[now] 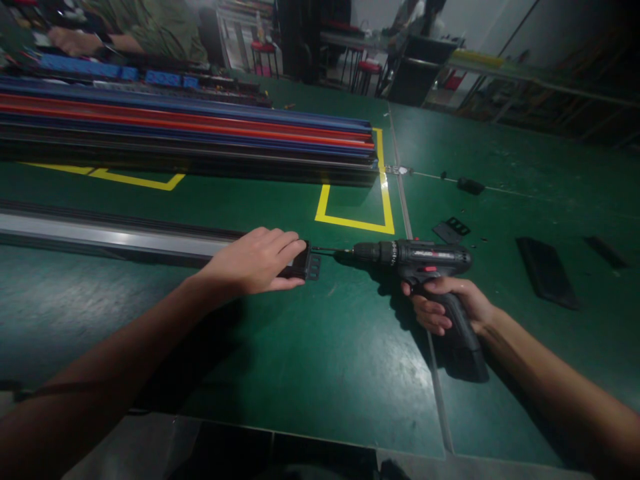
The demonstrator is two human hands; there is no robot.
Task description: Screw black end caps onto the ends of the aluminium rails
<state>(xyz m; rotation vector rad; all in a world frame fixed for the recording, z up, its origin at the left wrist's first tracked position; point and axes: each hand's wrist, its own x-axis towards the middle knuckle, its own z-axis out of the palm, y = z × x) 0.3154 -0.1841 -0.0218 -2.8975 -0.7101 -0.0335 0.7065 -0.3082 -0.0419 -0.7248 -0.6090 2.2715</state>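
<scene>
My right hand (443, 303) is wrapped round the handle of a black cordless drill (433, 259), a finger by its red trigger. The drill lies level, and its long thin bit (331, 251) points left at the end of a long metal profile (125, 235). Over that end my left hand (260, 259) is closed, fingers on top and thumb along the near side. A black end plate with slots (314, 261) sticks out just past the fingertips. The bit's tip reaches the plate; whether it sits in a screw I cannot tell.
Behind lies a stack of long blue, red and black profiles (200, 133) near yellow tape marks (355, 225). To the right are a loose slotted plate (451, 229), a dark flat block (546, 272) and a thin cord (440, 176). Across the table, a person's hand (75, 41) shows.
</scene>
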